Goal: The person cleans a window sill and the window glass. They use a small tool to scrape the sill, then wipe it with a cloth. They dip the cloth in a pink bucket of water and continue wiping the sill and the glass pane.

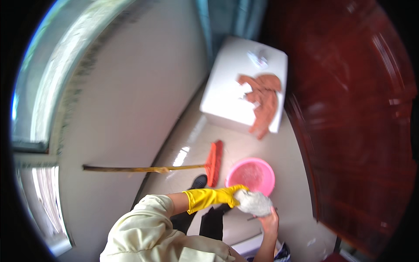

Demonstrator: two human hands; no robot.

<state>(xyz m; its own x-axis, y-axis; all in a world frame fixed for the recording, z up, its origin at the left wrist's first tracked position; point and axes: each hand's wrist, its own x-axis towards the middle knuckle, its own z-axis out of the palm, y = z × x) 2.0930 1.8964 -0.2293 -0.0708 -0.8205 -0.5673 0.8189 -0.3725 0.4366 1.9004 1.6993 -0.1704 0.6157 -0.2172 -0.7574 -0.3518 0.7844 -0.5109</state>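
Both my hands are on a greyish-white bundle, probably a wet cloth (253, 202), held above the near rim of a pink plastic basin (271, 177). My left hand (231, 196), in a yellow rubber glove, grips the bundle's left end. Bare, my right hand (271, 221) holds the other end from below. A thin dark object pokes out beside the right hand, too blurred to name. Inside the basin, which stands on the floor, there appears to be water.
A broom (213, 163) with a red head stands left of the basin, its wooden handle reaching to the wall (131, 88). Beyond is a white table or box (222, 95) with a brownish-orange garment (265, 95) and a clear plastic item (258, 59). Glossy dark-red furniture (343, 114) lines the right.
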